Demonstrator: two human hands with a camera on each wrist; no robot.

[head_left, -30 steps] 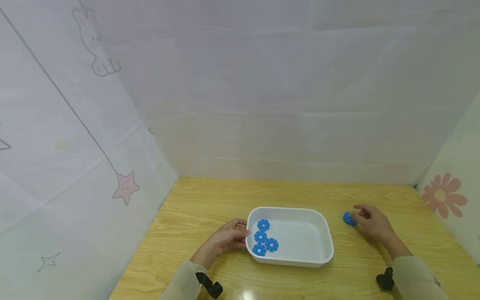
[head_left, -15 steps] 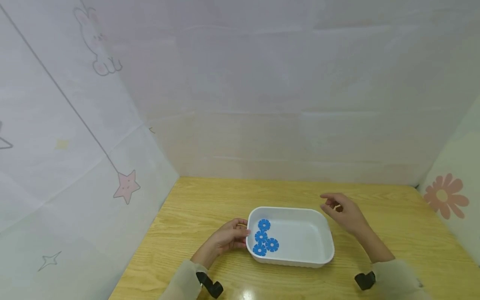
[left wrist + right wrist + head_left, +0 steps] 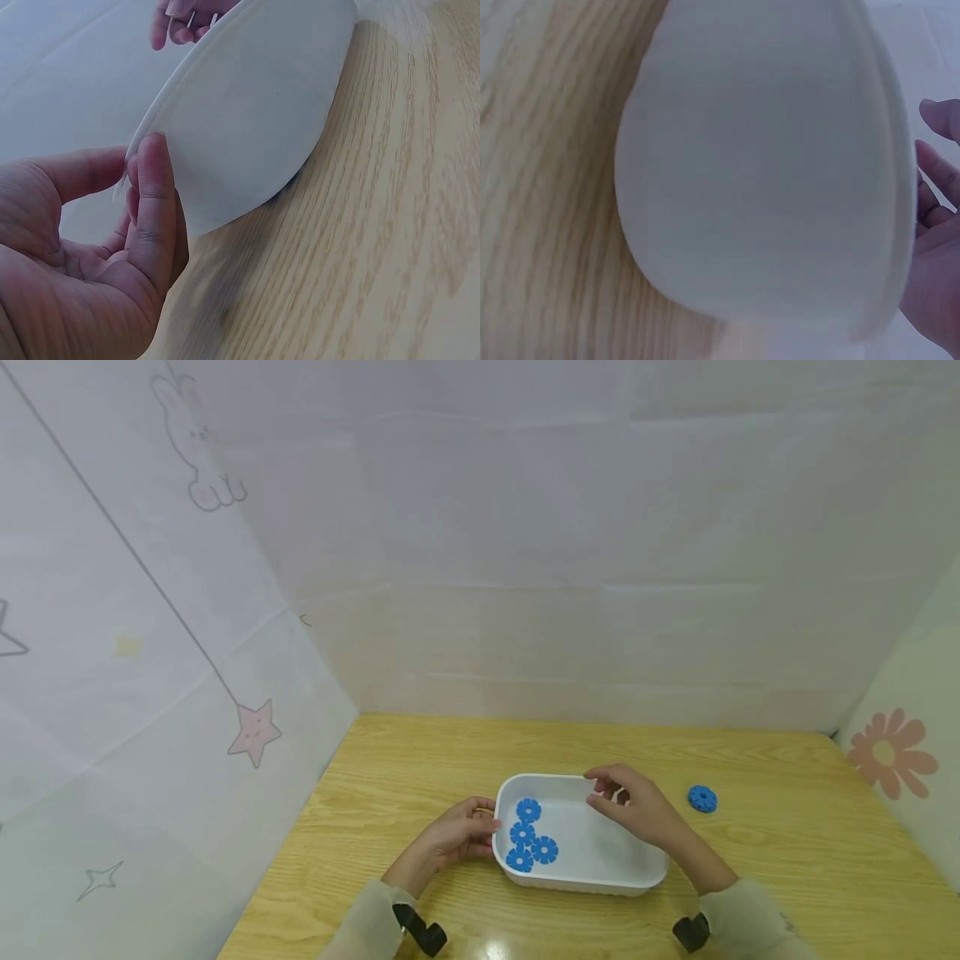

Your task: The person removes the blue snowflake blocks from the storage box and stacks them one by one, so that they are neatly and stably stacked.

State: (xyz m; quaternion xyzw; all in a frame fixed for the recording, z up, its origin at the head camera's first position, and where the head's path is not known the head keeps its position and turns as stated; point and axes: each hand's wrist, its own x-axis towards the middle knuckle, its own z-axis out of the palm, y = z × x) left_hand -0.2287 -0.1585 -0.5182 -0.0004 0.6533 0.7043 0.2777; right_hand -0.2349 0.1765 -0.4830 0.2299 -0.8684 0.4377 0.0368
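My left hand (image 3: 459, 837) grips the left end of a white plastic tray (image 3: 577, 882), fingers against its outer wall and thumb at the rim, as the left wrist view (image 3: 97, 247) shows. Several flat blue snowflake building discs (image 3: 543, 850) lie in the tray's left part. Over the right half of the tray hovers my right hand (image 3: 637, 808), thumb and forefinger apart with nothing visible between them. In the right wrist view the tray's outer wall (image 3: 757, 172) fills the middle, with the right hand (image 3: 941, 225) beyond its rim.
To the right of the tray, a small stack of blue discs (image 3: 702, 799) sits on the wooden table (image 3: 420, 760). Pale printed cloth (image 3: 480, 568) hangs behind the table and along both sides. Each wrist has a black camera mount.
My right hand has left the blue stack and moved left until it is over the tray, uncovering the stack. The left hand, the tray and the discs inside stay put.
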